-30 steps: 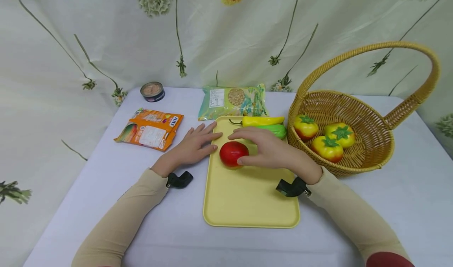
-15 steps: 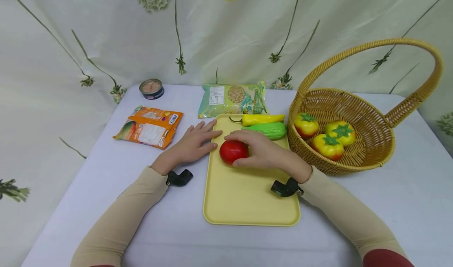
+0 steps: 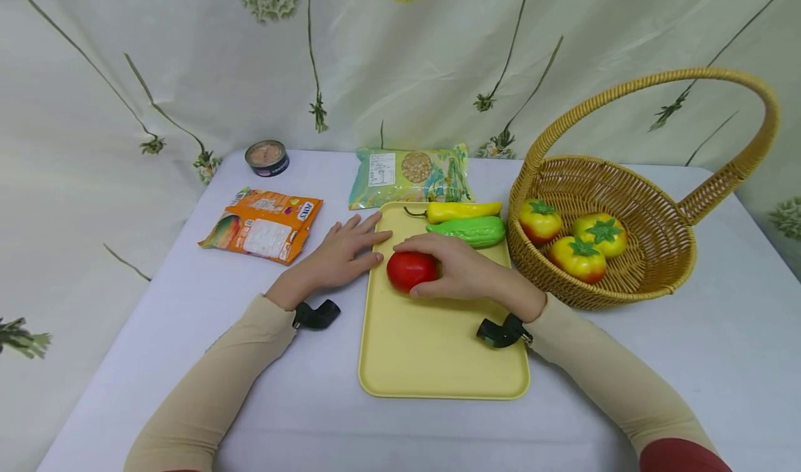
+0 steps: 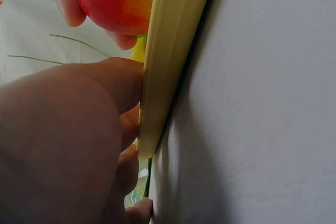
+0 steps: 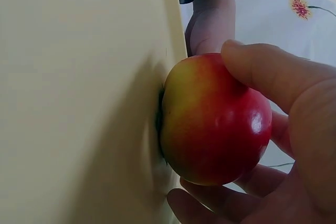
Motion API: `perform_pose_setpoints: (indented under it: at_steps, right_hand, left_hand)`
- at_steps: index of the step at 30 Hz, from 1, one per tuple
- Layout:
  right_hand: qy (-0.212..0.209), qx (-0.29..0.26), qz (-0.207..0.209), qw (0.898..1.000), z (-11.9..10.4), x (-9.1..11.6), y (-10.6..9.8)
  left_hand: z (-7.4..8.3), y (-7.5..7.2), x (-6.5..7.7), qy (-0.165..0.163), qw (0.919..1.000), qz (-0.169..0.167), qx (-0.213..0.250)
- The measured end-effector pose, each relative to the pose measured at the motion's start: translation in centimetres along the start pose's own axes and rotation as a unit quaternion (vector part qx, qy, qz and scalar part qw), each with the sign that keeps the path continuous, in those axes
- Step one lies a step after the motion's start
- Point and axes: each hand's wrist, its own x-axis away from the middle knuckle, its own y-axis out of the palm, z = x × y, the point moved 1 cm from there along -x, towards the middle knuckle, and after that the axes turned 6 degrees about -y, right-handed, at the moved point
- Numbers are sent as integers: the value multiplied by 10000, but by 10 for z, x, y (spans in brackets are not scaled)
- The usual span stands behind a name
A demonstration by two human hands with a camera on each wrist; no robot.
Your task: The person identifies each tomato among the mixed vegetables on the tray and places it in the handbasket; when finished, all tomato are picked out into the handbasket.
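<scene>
My right hand [image 3: 459, 269] grips a red tomato [image 3: 409, 272], its thumb on the near side and its fingers curled round the far side. In the right wrist view the tomato [image 5: 218, 124] shows a yellow patch, and its green calyx is turned down against the tray [image 5: 63, 77]. My left hand [image 3: 341, 253] lies along the left rim of the yellow tray [image 3: 438, 361] with fingers spread, fingertips right at the edge. Behind the tomato, on the tray's far end, lie a yellow chili pepper [image 3: 466, 212] and a green cucumber-like vegetable [image 3: 472, 231].
Right of the tray stands a wicker basket [image 3: 651, 270] with a tall handle, holding three yellow-red tomatoes [image 3: 578, 258]. At the back are a green bag of beans [image 3: 407, 176] and a small tin [image 3: 267, 158]. An orange snack packet [image 3: 265, 225] lies to the left.
My right hand has come left and lower, and its fingers have closed round the red tomato. More of the green vegetable shows behind it. My left hand has stayed in place.
</scene>
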Motion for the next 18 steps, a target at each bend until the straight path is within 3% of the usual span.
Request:
perform_pose_setpoints:
  at_steps: [18]
  right_hand:
    - [139,-107,-184,9997,-1,1,-1]
  left_hand:
    - [0,1,0,2,10000,16,-14]
